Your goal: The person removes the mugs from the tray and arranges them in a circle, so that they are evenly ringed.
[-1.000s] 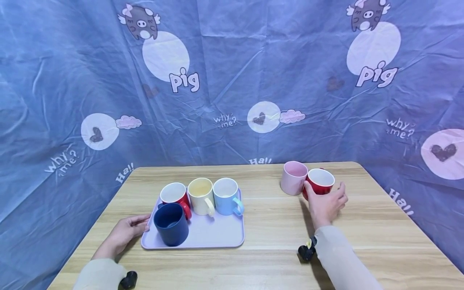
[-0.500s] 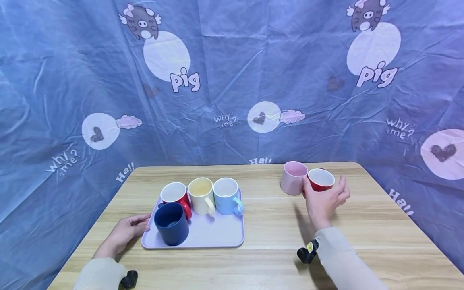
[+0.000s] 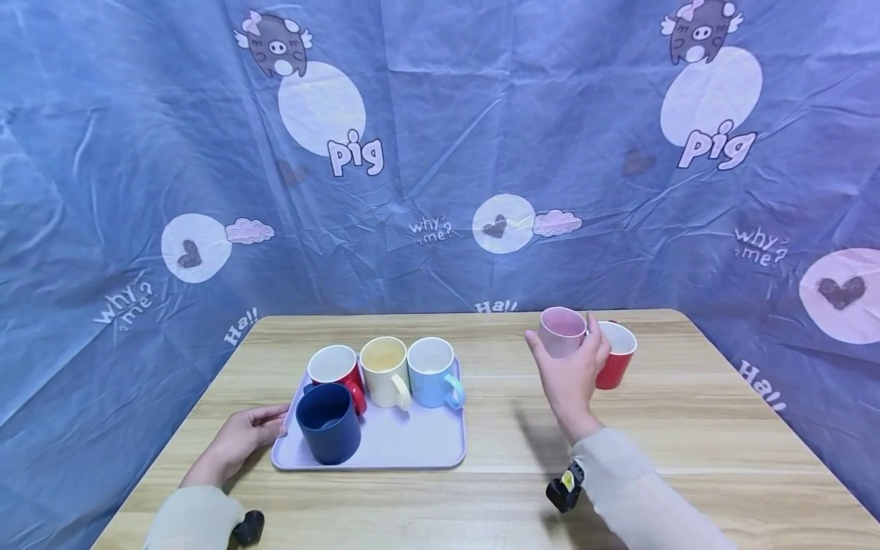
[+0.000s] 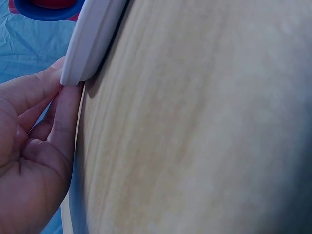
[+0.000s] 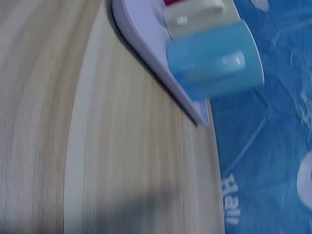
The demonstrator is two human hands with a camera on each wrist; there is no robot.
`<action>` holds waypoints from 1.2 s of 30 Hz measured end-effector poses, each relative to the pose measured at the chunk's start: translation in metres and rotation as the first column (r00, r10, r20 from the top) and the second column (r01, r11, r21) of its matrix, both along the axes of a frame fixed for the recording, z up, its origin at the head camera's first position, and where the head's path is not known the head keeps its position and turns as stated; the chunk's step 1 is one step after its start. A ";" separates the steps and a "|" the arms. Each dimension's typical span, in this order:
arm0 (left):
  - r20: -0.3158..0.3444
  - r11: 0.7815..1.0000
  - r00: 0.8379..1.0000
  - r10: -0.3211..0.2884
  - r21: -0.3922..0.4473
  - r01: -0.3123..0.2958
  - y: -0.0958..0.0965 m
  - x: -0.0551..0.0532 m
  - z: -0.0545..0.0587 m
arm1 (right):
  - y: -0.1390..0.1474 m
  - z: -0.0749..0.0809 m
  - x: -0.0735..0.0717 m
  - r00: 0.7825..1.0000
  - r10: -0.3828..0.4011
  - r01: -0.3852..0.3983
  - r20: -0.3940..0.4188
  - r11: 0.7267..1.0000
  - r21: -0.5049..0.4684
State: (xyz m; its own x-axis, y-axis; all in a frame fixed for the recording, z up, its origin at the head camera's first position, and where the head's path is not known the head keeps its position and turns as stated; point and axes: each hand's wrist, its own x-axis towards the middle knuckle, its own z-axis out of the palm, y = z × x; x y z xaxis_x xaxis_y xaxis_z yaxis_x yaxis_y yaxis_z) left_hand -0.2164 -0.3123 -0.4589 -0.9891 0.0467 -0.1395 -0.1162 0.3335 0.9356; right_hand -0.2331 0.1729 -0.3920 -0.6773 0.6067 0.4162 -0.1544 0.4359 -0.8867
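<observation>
My left hand [image 3: 237,443] is at the left edge of a lilac tray [image 3: 412,451], pinching its rim; the left wrist view shows digits on both sides of the tray edge [image 4: 80,68]. On the tray stand a dark blue mug [image 3: 328,431], a red mug with white inside [image 3: 353,374], a cream mug [image 3: 378,386] and a light blue mug [image 3: 428,386]. My right hand [image 3: 567,378] reaches around a pink mug [image 3: 560,345], thumb spread at its left and fingers at its right. The hand hides the mug's lower part. The right wrist view does not show the hand.
Another red mug [image 3: 614,370] stands just right of the pink one, partly behind my fingers. The wooden table [image 3: 495,504] ends at a blue patterned cloth [image 3: 440,153] hanging behind it and at the sides.
My right hand has left the red mug on the right and moved left to the pink mug. The left hand stays at the tray's edge. The head view has shifted slightly.
</observation>
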 end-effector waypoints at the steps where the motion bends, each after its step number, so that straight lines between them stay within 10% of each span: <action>1: -0.001 1.000 1.000 0.001 -0.004 -0.001 0.000 0.000 0.000 | -0.004 0.001 0.000 1.000 0.021 -0.021 0.005 1.000 0.009; 14: -0.016 0.999 1.000 0.000 -0.033 -0.001 0.002 -0.001 0.002 | -0.074 0.011 0.019 0.946 0.323 -0.325 0.038 0.942 0.085; 36: -0.023 1.000 1.000 -0.006 -0.004 0.006 0.000 0.000 0.001 | -0.151 0.001 0.043 0.809 0.564 -0.586 0.165 0.794 0.162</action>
